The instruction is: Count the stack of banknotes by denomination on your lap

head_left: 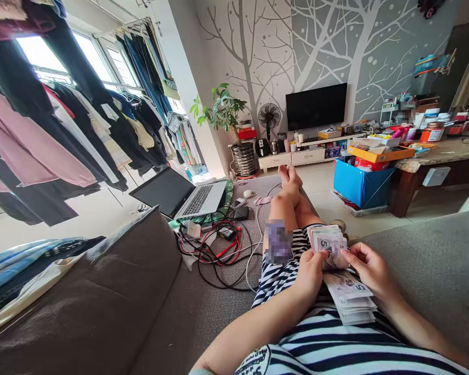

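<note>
Between my two hands is a stack of banknotes point(329, 244), the top one marked with a 5. My left hand point(311, 270) grips the stack at its near left side, thumb lying on top. On the right edge, my right hand point(369, 266) pinches a note between thumb and fingers. Lower down, a second pile of banknotes point(352, 299) rests on my striped clothing, fanned slightly toward me. A purple item point(279, 242), blurred out, lies on my thigh to the left of the hands.
On the sofa point(203, 312) to my left are an open laptop point(203, 200) and tangled cables point(222, 250). A blue bin point(361, 185) and a cluttered table point(449, 153) stand at the right. Clothes point(62, 130) hang by the windows; a TV point(316, 107) is ahead.
</note>
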{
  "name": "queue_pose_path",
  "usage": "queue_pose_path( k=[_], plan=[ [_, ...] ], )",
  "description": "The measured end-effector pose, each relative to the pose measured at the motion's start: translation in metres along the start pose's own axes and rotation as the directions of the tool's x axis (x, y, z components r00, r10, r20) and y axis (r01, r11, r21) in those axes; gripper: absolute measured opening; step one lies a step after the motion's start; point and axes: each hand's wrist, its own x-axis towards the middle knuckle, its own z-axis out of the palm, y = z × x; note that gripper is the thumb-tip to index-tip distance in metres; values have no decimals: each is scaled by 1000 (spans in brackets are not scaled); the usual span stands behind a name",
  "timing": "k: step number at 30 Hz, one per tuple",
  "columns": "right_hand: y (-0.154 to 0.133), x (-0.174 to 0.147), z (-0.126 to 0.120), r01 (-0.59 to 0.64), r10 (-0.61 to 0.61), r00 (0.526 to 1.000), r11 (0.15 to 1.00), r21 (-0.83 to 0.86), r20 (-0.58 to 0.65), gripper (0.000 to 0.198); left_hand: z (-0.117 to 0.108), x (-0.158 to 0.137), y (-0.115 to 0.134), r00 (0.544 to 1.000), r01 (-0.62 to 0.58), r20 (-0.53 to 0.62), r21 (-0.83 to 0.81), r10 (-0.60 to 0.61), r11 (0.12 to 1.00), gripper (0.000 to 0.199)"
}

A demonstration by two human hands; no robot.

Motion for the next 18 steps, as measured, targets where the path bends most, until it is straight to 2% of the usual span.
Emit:
queue_pose_path(
  k=[6, 12, 18],
  plan=[
    [1, -2, 3, 55, -55, 998, 997, -56, 1, 44, 2, -2, 5, 998, 54, 25, -74, -52, 996, 27],
    [6, -1, 4, 59, -61, 997, 996, -67, -38, 42, 0, 1, 4, 998, 65, -16, -88, -66, 994, 21],
    [6, -2, 5, 68, -70, 996, 997, -45, -56, 42, -6, 6, -2, 995, 52, -81, -114, -61, 992, 25]
  ],
)
